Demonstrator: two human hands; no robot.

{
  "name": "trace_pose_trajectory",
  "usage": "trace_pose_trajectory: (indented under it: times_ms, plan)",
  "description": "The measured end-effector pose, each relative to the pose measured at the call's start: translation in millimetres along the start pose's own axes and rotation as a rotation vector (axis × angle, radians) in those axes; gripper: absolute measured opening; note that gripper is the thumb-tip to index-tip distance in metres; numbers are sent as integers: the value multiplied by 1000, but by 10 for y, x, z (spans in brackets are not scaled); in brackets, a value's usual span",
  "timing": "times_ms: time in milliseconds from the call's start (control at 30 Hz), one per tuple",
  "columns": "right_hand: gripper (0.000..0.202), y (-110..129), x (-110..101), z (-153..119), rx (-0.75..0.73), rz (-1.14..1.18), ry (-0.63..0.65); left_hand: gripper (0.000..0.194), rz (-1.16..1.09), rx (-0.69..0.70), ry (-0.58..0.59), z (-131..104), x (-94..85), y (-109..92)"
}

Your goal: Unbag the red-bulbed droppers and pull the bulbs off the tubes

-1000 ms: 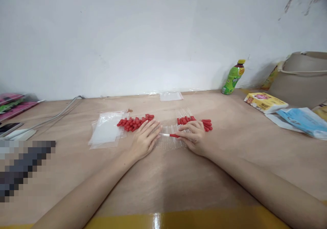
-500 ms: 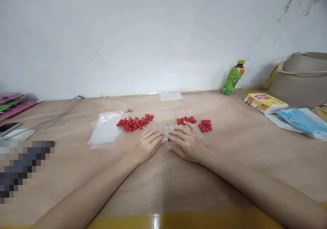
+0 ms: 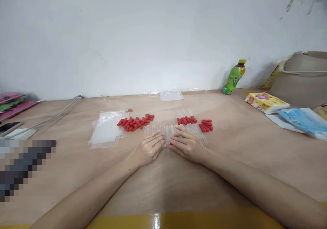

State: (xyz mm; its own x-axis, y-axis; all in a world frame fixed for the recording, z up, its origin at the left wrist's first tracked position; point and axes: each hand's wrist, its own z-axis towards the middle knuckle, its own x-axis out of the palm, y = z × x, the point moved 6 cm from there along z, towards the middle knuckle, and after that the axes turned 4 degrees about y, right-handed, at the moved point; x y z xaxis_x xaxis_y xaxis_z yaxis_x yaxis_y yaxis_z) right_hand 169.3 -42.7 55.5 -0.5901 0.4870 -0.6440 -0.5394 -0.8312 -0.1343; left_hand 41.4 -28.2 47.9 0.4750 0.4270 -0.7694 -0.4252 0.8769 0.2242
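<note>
A row of clear dropper tubes lies side by side on the table in front of my hands. My left hand is closed at the near end of the row, gripping a thin clear tube whose tip shows in the gap between the hands. Facing it, my right hand pinches a red rubber bulb, mostly hidden by the fingers. Behind the right hand lie droppers with red bulbs fitted, and loose red bulbs sit to their right. A larger heap of red bulbs is beyond my left hand.
Clear plastic bags are stacked left of the heap; another bag lies by the wall. On the right stand a green bottle, a yellow tissue pack, a blue packet and a beige bag. A cable crosses the left side.
The right hand's fingers have drawn closer together and lower, covering more of the red bulb. My left hand has shifted slightly toward me, uncovering more of the tube row.
</note>
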Motion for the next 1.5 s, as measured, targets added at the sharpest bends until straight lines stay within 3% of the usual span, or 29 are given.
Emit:
trace_pose_trajectory:
  times_ms: [633, 833, 900, 967, 1100, 1233, 1333, 1500]
  plan:
    - [13, 63, -167, 19, -147, -143, 25, 14, -35, -50, 20, 52, -31, 21]
    - [15, -49, -199, -70, -131, -113, -24, 12, -44, -87, -49, -6, -94, 108]
    - [11, -223, -234, -137, -18, -84, -64, 12, 3, -163, -77, -71, -145, 241]
    - [6, -473, -284, -219, 184, -46, -100, 13, 61, -255, -93, -139, -191, 393]
    - [17, -962, -364, -410, 572, 27, -57, 19, 112, -378, -54, -197, -201, 591]
    - [25, -1402, -499, -645, 882, 2, -63, 33, 131, -402, -18, -174, -177, 600]
    - [29, -1671, -545, -802, 1028, 27, 2, 31, 137, -371, -30, -166, -188, 545]
    - [22, -1854, -573, -932, 1158, 131, 155, 23, 183, -291, -54, -168, -207, 451]
